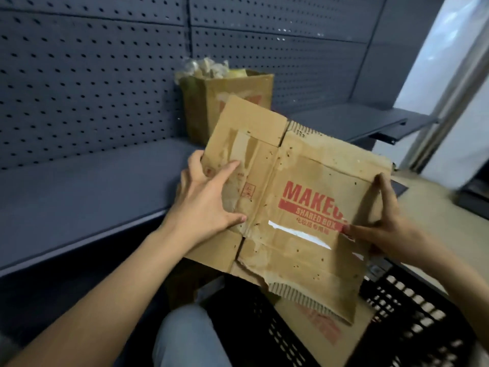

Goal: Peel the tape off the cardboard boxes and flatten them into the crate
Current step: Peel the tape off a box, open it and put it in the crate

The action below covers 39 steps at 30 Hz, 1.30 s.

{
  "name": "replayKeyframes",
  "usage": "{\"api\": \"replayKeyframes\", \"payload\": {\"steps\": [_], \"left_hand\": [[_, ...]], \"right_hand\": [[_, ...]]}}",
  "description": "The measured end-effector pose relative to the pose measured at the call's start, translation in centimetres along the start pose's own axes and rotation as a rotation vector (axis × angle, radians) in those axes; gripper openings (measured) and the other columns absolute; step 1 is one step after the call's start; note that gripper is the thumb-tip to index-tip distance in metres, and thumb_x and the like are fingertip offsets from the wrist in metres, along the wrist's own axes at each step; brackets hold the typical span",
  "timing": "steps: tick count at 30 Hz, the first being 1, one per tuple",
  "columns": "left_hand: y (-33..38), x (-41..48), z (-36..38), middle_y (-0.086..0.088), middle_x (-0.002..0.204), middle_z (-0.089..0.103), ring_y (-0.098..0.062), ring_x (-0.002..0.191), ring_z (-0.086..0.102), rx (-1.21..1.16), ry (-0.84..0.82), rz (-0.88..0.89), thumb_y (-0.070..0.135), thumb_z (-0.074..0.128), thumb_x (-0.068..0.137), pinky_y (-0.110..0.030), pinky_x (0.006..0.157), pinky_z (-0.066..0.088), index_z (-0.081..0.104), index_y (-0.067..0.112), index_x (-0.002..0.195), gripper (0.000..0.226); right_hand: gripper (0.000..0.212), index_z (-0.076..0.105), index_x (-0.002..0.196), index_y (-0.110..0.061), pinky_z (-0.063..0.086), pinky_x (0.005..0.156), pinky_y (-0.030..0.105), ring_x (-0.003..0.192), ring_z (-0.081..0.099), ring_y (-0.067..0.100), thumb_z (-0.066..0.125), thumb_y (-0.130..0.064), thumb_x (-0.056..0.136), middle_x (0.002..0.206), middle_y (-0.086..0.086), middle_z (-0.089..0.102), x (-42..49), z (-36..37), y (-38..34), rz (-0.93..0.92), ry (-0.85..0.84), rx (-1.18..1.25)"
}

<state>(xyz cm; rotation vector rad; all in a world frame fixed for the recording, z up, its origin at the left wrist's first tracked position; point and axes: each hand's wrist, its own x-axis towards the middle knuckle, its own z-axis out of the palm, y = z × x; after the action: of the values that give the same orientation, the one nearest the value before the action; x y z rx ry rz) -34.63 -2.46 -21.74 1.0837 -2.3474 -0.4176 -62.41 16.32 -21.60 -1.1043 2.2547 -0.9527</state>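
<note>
The job looked partly done. The cardboard box (304, 186) in hand was already opened out flat and held tilted over the black crate (412, 313), which sat at 5 o'clock in the view. The left hand (209, 197) grasped the box at its 9 o'clock edge, with thumb and forefinger spread on the printed face and the outer fingers hooked round the rim. The right hand (383, 226) pinched the 3 o'clock edge, forefinger raised along it and thumb lying on the face. A glossy strip of tape (299, 234) still crossed the lower half of the panel, its end just beside that thumb; whether the thumb had lifted it could not be told. Paler bands near the box's 10 o'clock corner suggested tape already stripped there. Inside the crate, at 6 o'clock from the held box, another flattened sheet (317, 329) with red print lay ready, so at least one box seemed finished. At 12 o'clock an upright carton (232, 102) stood on the dark shelf (79, 197), stuffed with crumpled wrapping (206, 67); it probably remained to be dealt with. The held box bore red lettering reading "MAKEO", cut off at the right, with "SHARED BOX" in a red bar beneath; smaller characters below and a red stamp toward 9 o'clock were too small to read.
</note>
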Motion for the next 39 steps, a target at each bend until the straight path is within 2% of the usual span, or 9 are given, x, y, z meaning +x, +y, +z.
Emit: {"api": "replayKeyframes", "payload": {"steps": [7, 11, 18, 21, 28, 30, 32, 35, 39], "left_hand": [[4.6, 3.2, 9.3, 0.006, 0.150, -0.006, -0.026, 0.133, 0.016, 0.087, -0.171, 0.210, 0.058, 0.086, 0.062, -0.052, 0.116, 0.024, 0.029, 0.047, 0.144, 0.101], [5.5, 4.3, 15.2, 0.006, 0.151, -0.008, -0.033, 0.137, 0.019, 0.105, -0.403, 0.195, 0.058, 0.085, 0.063, -0.056, 0.118, 0.024, 0.027, 0.046, 0.147, 0.102], [2.2, 3.7, 25.9, 0.006, 0.146, -0.009, -0.035, 0.139, 0.017, 0.194, -0.756, 0.094, 0.055, 0.085, 0.066, -0.057, 0.114, 0.030, 0.015, 0.045, 0.153, 0.111], [0.5, 3.7, 29.3, 0.003, 0.147, -0.009, -0.037, 0.137, 0.018, 0.261, -0.872, 0.098, 0.055, 0.086, 0.066, -0.054, 0.114, 0.032, 0.009, 0.047, 0.153, 0.117], [-0.1, 4.7, 35.4, -0.016, 0.156, -0.016, -0.047, 0.142, 0.010, 0.427, -1.076, 0.026, 0.036, 0.087, 0.073, -0.059, 0.111, 0.033, -0.007, 0.045, 0.154, 0.124], [0.0, 4.6, 37.0, -0.018, 0.157, -0.020, -0.049, 0.144, 0.008, 0.454, -1.122, 0.016, 0.032, 0.086, 0.075, -0.060, 0.111, 0.034, -0.009, 0.045, 0.154, 0.125], [0.1, 4.0, 38.5, -0.019, 0.158, -0.026, -0.050, 0.146, 0.006, 0.477, -1.179, 0.006, 0.025, 0.085, 0.077, -0.060, 0.111, 0.034, -0.011, 0.043, 0.154, 0.124], [-0.4, 2.9, 40.8, -0.017, 0.159, -0.030, -0.045, 0.149, 0.003, 0.451, -1.268, -0.067, 0.017, 0.077, 0.084, -0.058, 0.115, 0.029, -0.012, 0.040, 0.156, 0.117], [-1.2, 2.9, 42.9, -0.018, 0.163, 0.016, -0.037, 0.144, 0.031, 0.486, -1.320, 0.079, 0.026, 0.050, 0.102, -0.041, 0.109, 0.036, 0.007, 0.022, 0.160, 0.072]], "right_hand": [[0.122, -0.025, 0.145, -0.056, 0.052, 0.047, 0.027, 0.053, 0.069, 0.016, 0.078, -0.034, 0.084, 0.088, 0.011, 0.072, -0.7, -0.2, 11.3, 0.222, 0.039, 0.017], [0.119, -0.034, 0.139, -0.057, 0.060, 0.058, 0.035, 0.076, 0.072, 0.028, 0.072, -0.037, 0.089, 0.113, 0.019, 0.066, -0.9, 0.9, 16.1, 0.408, -0.033, 0.016], [0.111, -0.041, 0.144, -0.017, 0.054, 0.075, 0.024, 0.081, 0.065, 0.020, 0.056, -0.043, 0.099, 0.130, 0.025, 0.061, -0.9, 7.7, 23.1, 0.604, -0.287, -0.210], [0.109, -0.042, 0.144, -0.019, 0.055, 0.063, 0.025, 0.063, 0.061, 0.014, 0.055, -0.045, 0.100, 0.105, 0.018, 0.067, 0.1, 10.5, 24.9, 0.722, -0.364, -0.173], [0.099, -0.017, 0.156, -0.012, 0.053, 0.061, 0.028, 0.056, 0.062, 0.014, 0.059, -0.038, 0.098, 0.101, 0.021, 0.067, 2.7, 15.5, 29.4, 0.900, -0.351, -0.036], [0.084, 0.028, 0.151, -0.002, 0.047, 0.081, 0.025, 0.088, 0.067, 0.022, 0.058, -0.055, 0.094, 0.124, 0.022, 0.062, 3.1, 16.4, 30.4, 0.791, -0.499, -0.055], [0.076, 0.056, 0.123, -0.002, 0.053, 0.068, 0.022, 0.078, 0.069, 0.026, 0.042, -0.070, 0.093, 0.096, 0.016, 0.068, 2.9, 17.8, 31.7, 0.858, -0.339, 0.001], [0.060, 0.016, 0.157, -0.023, 0.046, 0.043, 0.025, 0.065, 0.061, 0.021, 0.041, -0.042, 0.105, 0.093, 0.011, 0.055, 2.1, 18.3, 32.8, 0.847, -0.236, -0.155], [0.072, 0.005, 0.158, -0.013, 0.058, 0.077, 0.038, 0.093, 0.067, 0.031, 0.049, -0.029, 0.104, 0.116, 0.021, 0.064, 1.6, 18.5, 32.5, 0.867, -0.246, -0.196]]}}
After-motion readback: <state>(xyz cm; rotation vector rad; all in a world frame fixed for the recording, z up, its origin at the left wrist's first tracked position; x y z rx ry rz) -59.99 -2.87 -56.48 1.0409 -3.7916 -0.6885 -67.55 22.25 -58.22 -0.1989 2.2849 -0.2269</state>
